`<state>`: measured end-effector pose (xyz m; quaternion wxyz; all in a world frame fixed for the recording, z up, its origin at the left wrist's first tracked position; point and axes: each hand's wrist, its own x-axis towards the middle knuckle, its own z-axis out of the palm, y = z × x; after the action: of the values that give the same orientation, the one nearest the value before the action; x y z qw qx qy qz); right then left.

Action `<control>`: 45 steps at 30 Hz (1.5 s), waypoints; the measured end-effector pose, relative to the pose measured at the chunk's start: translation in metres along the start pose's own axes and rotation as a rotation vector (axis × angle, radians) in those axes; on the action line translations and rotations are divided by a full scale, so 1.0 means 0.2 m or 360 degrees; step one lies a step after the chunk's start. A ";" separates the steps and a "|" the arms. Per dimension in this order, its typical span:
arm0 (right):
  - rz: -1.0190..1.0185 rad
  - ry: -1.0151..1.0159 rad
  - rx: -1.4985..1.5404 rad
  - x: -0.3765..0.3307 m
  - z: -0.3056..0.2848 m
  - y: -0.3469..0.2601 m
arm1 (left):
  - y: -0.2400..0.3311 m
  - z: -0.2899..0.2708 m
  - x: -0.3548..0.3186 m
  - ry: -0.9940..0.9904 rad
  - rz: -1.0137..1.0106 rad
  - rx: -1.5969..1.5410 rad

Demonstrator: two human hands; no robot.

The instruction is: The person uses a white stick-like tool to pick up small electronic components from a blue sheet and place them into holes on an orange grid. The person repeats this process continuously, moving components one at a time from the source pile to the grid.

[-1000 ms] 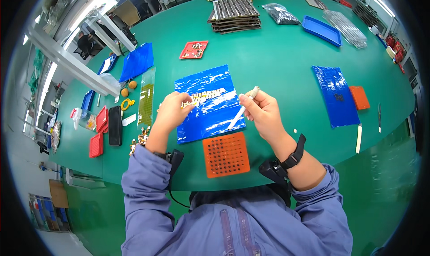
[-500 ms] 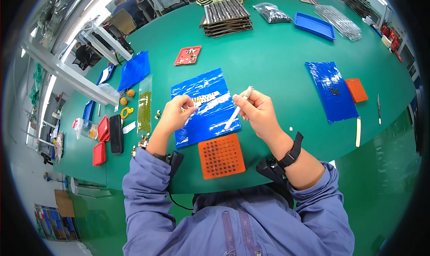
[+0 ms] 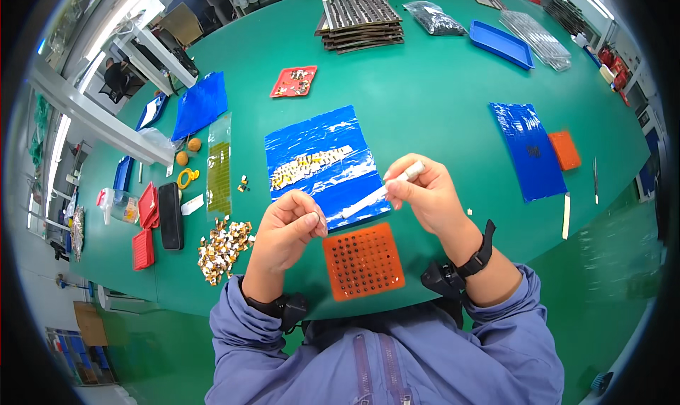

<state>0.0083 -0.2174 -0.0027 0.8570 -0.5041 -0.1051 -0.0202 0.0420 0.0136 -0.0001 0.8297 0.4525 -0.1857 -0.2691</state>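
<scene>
My right hand [image 3: 423, 192] grips a white pen-shaped stick [image 3: 365, 201] near its thick end, and the thin end slants down to the left. My left hand [image 3: 289, 228] has thumb and fingertips pressed together beside the near left edge of a blue film-covered sheet [image 3: 333, 130]; whatever it pinches is too small to make out. A band of small white-and-yellow pieces [image 3: 309, 166] lies across that sheet. Just nearer to me is an orange block [image 3: 386, 252] with rows of holes, several on its left side filled with dark round parts.
Left of my left arm lies a pile of small white-and-brown pieces [image 3: 223, 249], near a black case [image 3: 170, 216] and red trays [image 3: 143, 249]. A red tray of parts [image 3: 293, 82] stands farther off. At right are another blue sheet [image 3: 520, 132], an orange block [image 3: 564, 150] and tweezers [image 3: 596, 182].
My left hand has come back toward me from the row of pieces, to near the orange block. My right hand has moved slightly nearer, still holding the white stick. The view has shifted a little.
</scene>
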 end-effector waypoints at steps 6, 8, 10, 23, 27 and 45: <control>0.0185 -0.0137 -0.0113 -0.03 0.05 -0.02 | -0.06 -0.03 -0.01 -0.0097 0.0012 -0.0293; 0.0149 -0.0156 -0.0141 -0.04 0.06 -0.01 | -0.07 -0.03 -0.02 -0.0109 0.0046 -0.0353; 0.0169 -0.0158 -0.0185 -0.04 0.07 0.00 | -0.06 -0.03 -0.02 -0.0133 0.0086 -0.0373; 0.0088 -0.0210 -0.0365 -0.05 0.07 0.01 | -0.04 -0.02 -0.03 -0.0320 0.0019 -0.0402; -0.0012 -0.0261 -0.0535 -0.04 0.07 0.00 | -0.04 -0.01 -0.03 -0.0294 0.0035 -0.0395; -0.0129 -0.0367 -0.0847 -0.04 0.09 -0.04 | -0.04 -0.01 -0.05 -0.0241 0.0088 -0.0303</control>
<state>-0.0033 -0.2068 0.0108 0.6755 -0.7056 -0.2128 -0.0239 0.0330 0.0163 -0.0084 0.8596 0.3449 -0.2337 -0.2958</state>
